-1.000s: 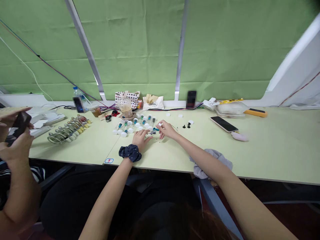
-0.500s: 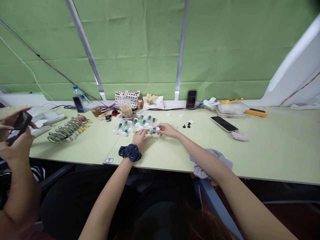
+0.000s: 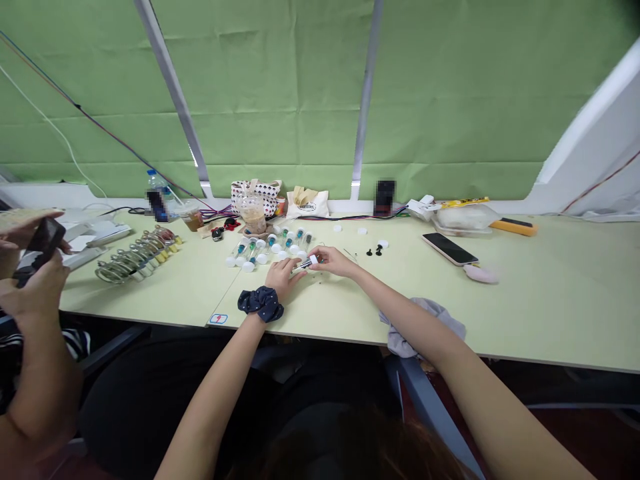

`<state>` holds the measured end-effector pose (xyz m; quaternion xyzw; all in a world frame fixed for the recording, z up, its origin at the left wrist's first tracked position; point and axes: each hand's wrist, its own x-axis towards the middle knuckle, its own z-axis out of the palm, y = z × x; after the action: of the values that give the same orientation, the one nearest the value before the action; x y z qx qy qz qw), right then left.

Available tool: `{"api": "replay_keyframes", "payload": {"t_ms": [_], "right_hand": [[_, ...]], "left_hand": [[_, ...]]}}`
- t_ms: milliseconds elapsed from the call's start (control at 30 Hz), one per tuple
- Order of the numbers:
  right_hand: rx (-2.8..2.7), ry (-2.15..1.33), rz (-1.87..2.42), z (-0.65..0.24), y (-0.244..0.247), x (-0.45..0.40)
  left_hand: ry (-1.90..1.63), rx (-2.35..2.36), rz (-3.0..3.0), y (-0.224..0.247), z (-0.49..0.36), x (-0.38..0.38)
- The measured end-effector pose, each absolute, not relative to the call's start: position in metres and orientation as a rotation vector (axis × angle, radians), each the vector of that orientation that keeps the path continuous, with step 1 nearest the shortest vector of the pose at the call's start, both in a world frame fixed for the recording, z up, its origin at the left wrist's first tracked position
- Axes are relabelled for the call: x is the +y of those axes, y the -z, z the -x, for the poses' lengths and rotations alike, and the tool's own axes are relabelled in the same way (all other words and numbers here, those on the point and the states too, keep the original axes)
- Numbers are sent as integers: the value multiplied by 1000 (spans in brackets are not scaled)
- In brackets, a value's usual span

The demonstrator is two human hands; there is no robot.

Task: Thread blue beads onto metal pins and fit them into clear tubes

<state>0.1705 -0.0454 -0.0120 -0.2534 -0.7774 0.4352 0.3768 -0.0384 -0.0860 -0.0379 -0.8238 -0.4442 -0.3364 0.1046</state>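
At far left, a co-worker's hands point(image 3: 33, 290) hold up a black phone point(image 3: 45, 241), beside a coiled metal rack point(image 3: 133, 265) loaded with small bottles. Further right, rows of capped glass vials point(image 3: 245, 252) lie on the pale green desk point(image 3: 180, 300). The person's left hand point(image 3: 283, 277), wearing a navy scrunchie point(image 3: 260, 303), and right hand point(image 3: 334, 261) come together just in front of those rows, both pinching one small glass vial point(image 3: 305, 265). Its long axis lies across the hands, rising slightly toward the white cap at the right hand's fingertips. Beyond lie black plastic parts point(image 3: 376, 251), a smartphone point(image 3: 449, 248) and a grey cloth point(image 3: 421, 330).
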Motion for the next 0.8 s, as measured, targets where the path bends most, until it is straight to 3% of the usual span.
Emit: {"api": "replay_keyframes", "payload": {"t_ms": [500, 800], "right_hand": [[-2064, -865, 734, -168, 13, -47], [-1832, -1220, 650, -159, 19, -48]], "left_hand": [[893, -1295, 2398, 42, 38, -82], [915, -1289, 2374, 40, 39, -84]]}}
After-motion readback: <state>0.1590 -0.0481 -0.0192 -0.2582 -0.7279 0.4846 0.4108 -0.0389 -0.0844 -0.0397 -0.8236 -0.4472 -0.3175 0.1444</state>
